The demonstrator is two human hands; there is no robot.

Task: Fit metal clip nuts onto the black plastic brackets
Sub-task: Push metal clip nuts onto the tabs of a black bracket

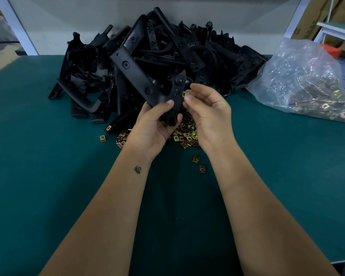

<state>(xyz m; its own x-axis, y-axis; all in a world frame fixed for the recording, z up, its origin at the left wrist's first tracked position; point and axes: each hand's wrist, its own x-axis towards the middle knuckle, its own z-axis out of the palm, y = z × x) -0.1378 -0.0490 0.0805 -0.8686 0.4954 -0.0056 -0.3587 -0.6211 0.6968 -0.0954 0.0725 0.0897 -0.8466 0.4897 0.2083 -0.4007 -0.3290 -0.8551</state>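
Observation:
My left hand (153, 124) grips a black plastic bracket (145, 80) by its lower end and holds it upright above the green table. My right hand (207, 110) pinches a small brass-coloured clip nut (185, 94) between thumb and forefinger, right against the bracket's right edge. Whether the nut sits on the bracket's edge I cannot tell. Under both hands lies a heap of loose clip nuts (185, 134).
A big pile of black brackets (167, 48) fills the back of the green table (48, 176) against a white wall. A clear plastic bag of clip nuts (307, 82) lies at the right. Two stray nuts (199, 164) lie nearer me, one (102, 138) at left.

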